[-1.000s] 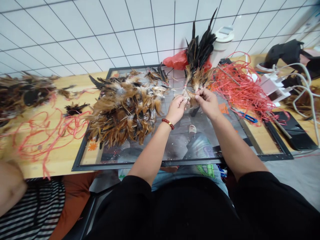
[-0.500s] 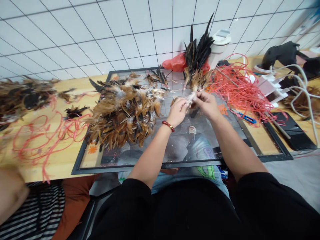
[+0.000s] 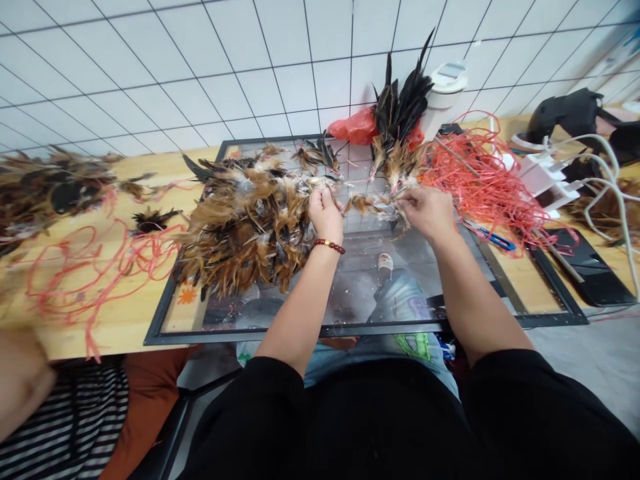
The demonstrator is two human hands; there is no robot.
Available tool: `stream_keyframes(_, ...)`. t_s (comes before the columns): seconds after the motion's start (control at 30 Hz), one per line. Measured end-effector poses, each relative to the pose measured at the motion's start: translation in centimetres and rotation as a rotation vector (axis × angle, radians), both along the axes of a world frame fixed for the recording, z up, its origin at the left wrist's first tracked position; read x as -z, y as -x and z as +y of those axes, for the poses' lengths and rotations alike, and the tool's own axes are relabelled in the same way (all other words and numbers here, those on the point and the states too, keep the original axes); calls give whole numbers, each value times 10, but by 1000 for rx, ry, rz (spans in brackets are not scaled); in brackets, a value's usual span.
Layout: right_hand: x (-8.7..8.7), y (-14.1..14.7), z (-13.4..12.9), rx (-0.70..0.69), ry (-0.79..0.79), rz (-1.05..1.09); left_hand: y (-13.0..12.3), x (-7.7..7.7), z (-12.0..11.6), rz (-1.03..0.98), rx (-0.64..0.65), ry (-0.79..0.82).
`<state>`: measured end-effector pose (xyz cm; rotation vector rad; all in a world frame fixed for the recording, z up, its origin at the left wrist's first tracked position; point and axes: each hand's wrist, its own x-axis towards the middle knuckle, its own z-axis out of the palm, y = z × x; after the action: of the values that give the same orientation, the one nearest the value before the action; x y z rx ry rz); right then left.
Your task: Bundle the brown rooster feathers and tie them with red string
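Observation:
My left hand, with a beaded bracelet at its wrist, is at the right edge of a large pile of brown feathers. Its fingers are closed with the thumb on top; what is in them is hidden. My right hand pinches pale feather ends, partly covered by its fingers. Between the hands lie small brown feathers on the glass panel. Just beyond my right hand stands a bunch of long black feathers with brown bases.
Tangled red plastic string lies right of my hands, with a blue cutter, a phone and white chargers. More string and feathers lie left. A person in a striped top sits at the left.
My hands were together over the pale feather ends. My left hand has moved left to the pile's edge, and my right hand has shifted slightly right.

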<state>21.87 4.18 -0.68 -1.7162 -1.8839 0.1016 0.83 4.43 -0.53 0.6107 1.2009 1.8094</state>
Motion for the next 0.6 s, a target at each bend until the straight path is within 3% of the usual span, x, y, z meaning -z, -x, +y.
stream_keyframes(0.13,-1,-14,4,-13,207,34,-4,-2,-2,-32,30,57)
stream_keyframes(0.27,9,-15,9,-100,241,115,-12,3,-5,1,119,45)
stream_keyframes(0.4,8,-11,10,-148,278,439,-19,4,-11,42,245,23)
stream_keyframes(0.5,0,-7,7,-271,255,736,-25,1,-17,70,324,32)
stream_keyframes(0.6,-7,4,1,-374,228,874,-32,1,-22,83,400,42)
